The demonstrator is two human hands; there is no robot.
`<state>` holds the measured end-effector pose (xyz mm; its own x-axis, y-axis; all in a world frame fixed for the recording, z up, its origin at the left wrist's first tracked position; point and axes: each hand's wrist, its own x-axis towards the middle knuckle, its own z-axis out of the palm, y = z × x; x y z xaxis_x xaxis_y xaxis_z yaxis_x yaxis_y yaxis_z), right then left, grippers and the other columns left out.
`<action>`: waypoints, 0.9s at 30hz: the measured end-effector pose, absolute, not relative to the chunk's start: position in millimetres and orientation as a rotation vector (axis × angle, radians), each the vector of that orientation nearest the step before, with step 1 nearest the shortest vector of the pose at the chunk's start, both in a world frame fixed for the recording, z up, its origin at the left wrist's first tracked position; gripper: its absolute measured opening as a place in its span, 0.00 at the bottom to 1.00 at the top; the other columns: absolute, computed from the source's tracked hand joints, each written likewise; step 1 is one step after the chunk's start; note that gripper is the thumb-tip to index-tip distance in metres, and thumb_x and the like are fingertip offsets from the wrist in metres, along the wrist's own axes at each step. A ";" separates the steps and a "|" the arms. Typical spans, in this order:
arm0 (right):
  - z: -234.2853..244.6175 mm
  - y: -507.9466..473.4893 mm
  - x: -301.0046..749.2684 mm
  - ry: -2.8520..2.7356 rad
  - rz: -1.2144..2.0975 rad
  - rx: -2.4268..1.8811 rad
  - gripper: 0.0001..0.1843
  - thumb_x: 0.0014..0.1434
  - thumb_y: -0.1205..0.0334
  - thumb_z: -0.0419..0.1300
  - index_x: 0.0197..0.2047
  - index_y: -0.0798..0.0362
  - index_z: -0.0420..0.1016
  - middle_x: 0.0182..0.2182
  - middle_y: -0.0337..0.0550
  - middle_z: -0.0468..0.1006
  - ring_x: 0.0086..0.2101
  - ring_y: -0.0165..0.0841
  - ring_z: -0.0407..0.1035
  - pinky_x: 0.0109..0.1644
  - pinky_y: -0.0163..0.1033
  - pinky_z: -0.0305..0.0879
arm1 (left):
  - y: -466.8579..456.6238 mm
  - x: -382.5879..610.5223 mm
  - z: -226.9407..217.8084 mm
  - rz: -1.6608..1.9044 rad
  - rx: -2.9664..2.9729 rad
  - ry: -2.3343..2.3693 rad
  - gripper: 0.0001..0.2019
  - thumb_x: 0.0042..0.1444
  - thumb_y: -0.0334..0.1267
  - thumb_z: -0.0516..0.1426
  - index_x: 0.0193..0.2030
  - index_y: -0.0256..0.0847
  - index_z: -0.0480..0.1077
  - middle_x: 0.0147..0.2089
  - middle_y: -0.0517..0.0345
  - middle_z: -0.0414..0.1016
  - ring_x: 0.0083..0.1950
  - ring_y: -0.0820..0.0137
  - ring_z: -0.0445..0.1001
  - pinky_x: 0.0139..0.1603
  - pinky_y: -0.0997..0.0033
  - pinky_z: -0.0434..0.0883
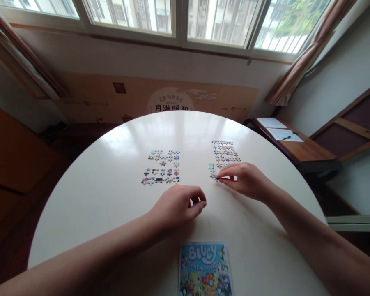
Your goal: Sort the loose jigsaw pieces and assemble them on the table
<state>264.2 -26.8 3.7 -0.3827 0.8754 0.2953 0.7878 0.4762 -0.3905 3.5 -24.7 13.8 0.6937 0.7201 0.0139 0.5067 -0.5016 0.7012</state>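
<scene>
My right hand (243, 179) pinches a small puzzle piece (217, 178) between thumb and fingers, at the lower end of the right group of jigsaw pieces (224, 152). That group lies in several short rows, and my fingers cover part of its lower rows. My left hand (180, 205) hovers or rests over the table nearer to me, with fingers curled in and thumb against them; whether anything small is between the fingertips is hidden. Beyond it is the left group of puzzle pieces (162, 180), laid in looser rows with gaps. A colourful picture sheet marked "BLUEY" (205, 267) lies at the near edge.
The round white table (111, 213) carries everything. To the right stands a wooden side table (314, 146) with papers (271, 123) and a pen (287, 137). Windows (221, 22) and curtains (311, 53) are behind, above a printed cardboard panel (203, 92).
</scene>
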 end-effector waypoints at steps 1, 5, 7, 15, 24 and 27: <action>3.0 -26.6 264.3 -2.279 0.257 -1.381 0.08 0.59 0.64 0.63 0.38 0.44 0.84 0.39 0.34 0.85 0.38 0.34 0.79 0.40 0.38 0.74 | -24.8 3.5 14.0 0.398 2.213 0.933 0.06 0.56 0.36 0.57 0.35 0.44 0.78 0.31 0.61 0.79 0.32 0.71 0.74 0.34 0.74 0.66; 1.1 -25.9 264.5 -2.297 0.269 -1.375 0.08 0.59 0.65 0.63 0.39 0.43 0.83 0.39 0.33 0.84 0.38 0.33 0.78 0.41 0.38 0.74 | -25.5 3.8 14.6 0.388 2.205 0.939 0.07 0.57 0.36 0.57 0.35 0.44 0.78 0.32 0.62 0.80 0.33 0.71 0.75 0.34 0.74 0.67; 0.5 -25.8 263.9 -2.295 0.265 -1.375 0.08 0.59 0.65 0.63 0.39 0.43 0.83 0.39 0.33 0.84 0.39 0.33 0.78 0.42 0.38 0.74 | -25.2 3.9 14.4 0.382 2.202 0.944 0.07 0.57 0.36 0.57 0.35 0.44 0.78 0.33 0.62 0.80 0.33 0.71 0.75 0.34 0.74 0.67; 2.6 -26.4 259.2 -2.317 0.218 -1.355 0.08 0.59 0.65 0.64 0.38 0.43 0.84 0.39 0.34 0.84 0.40 0.34 0.77 0.45 0.39 0.73 | -24.8 3.4 12.8 0.382 2.207 0.932 0.07 0.57 0.36 0.57 0.36 0.44 0.78 0.33 0.61 0.80 0.33 0.71 0.75 0.34 0.74 0.67; -1.7 -22.7 267.6 -2.308 0.158 -1.352 0.07 0.60 0.64 0.64 0.38 0.43 0.83 0.40 0.36 0.83 0.43 0.36 0.77 0.47 0.42 0.73 | -24.5 2.5 14.2 0.382 2.213 0.916 0.07 0.57 0.36 0.57 0.36 0.44 0.78 0.33 0.61 0.80 0.34 0.70 0.76 0.34 0.74 0.67; -2.6 -21.9 267.9 -2.307 0.103 -1.360 0.07 0.59 0.64 0.64 0.39 0.43 0.83 0.41 0.37 0.83 0.44 0.38 0.76 0.48 0.44 0.73 | -25.1 2.8 15.5 0.381 2.212 0.924 0.07 0.57 0.36 0.57 0.35 0.44 0.78 0.32 0.61 0.80 0.34 0.70 0.76 0.34 0.74 0.67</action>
